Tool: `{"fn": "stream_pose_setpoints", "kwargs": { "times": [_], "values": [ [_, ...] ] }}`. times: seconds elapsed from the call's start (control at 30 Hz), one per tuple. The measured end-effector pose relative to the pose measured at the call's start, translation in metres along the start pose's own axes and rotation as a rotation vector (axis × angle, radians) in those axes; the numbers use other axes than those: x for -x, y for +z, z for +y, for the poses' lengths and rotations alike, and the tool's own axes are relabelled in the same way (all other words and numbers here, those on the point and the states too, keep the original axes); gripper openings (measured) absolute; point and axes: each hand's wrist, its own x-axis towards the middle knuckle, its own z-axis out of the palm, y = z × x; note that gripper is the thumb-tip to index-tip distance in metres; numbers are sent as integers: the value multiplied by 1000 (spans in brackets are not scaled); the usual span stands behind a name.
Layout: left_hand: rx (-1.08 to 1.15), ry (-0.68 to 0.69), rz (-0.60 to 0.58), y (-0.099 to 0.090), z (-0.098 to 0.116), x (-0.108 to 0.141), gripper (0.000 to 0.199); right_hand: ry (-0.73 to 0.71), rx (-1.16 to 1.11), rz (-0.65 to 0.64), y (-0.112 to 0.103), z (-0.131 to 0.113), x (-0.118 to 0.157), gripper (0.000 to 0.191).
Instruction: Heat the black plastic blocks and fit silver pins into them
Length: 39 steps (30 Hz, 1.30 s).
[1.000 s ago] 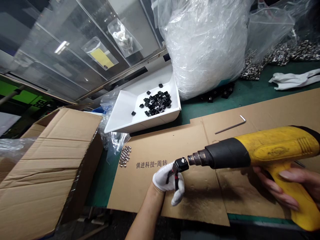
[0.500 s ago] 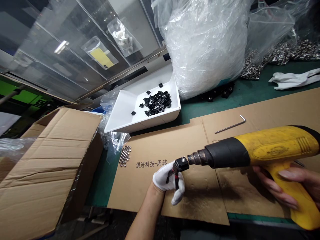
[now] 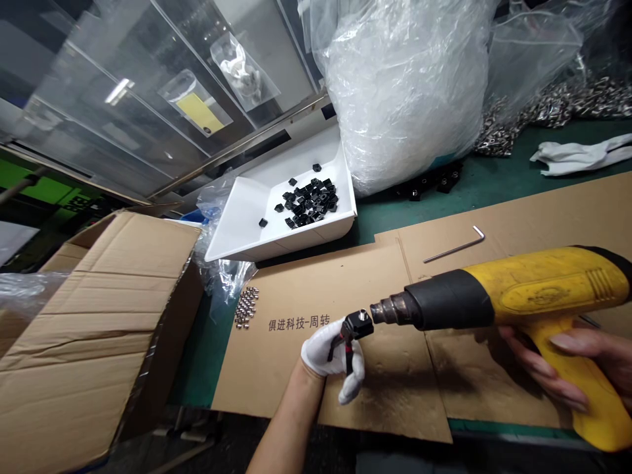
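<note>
Head view: your gloved left hand (image 3: pixel 332 359) is closed around a small black fitting (image 3: pixel 356 326), which has a metal stud on top and a dark lead with a red band hanging below it. You hold the fitting in the air above a flattened cardboard sheet (image 3: pixel 296 289), just in front of the nozzle (image 3: pixel 395 311) of a yellow-and-black heat gun (image 3: pixel 538 293). Your bare right hand (image 3: pixel 600 359) is wrapped around the gun's handle, and the nozzle points at the fitting from just beside it, though you cannot tell whether the gun is running. Small steel nuts (image 3: pixel 245 307) lie on the cardboard to your left, and an Allen key (image 3: pixel 457 245) lies beyond the gun. Farther off, black square parts (image 3: pixel 309 201) sit in a white plastic tray (image 3: pixel 241 224) on the green worktop (image 3: pixel 385 224), beside a large bag of clear plastic film (image 3: pixel 405 92).
</note>
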Motion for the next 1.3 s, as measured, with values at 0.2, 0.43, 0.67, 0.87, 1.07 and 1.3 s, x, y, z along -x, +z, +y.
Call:
{"fn": "stream_pose_setpoints", "kwargs": {
  "times": [0.2, 0.43, 0.67, 0.87, 1.07, 1.3],
  "values": [
    [-12, -16, -23, -1, 1, 0, 99, 8, -19, 2, 0, -1, 1, 44],
    [-27, -20, -3, 0, 0, 1, 99, 13, -40, -13, 8, -3, 1, 42],
    [-60, -80, 93, 4, 2, 0, 102, 8, -47, 1, 8, -2, 2, 41],
    [-68, -76, 88, 6, 4, -1, 96, -20, -24, -24, 13, -5, 0, 41],
    [-39, -44, 49, 3, 1, -1, 96, -40, 7, -19, 17, -6, 0, 41],
    [-19, -33, 105, 2, -3, 0, 94, -32, 10, -35, 16, -7, 1, 42]
  ]
}}
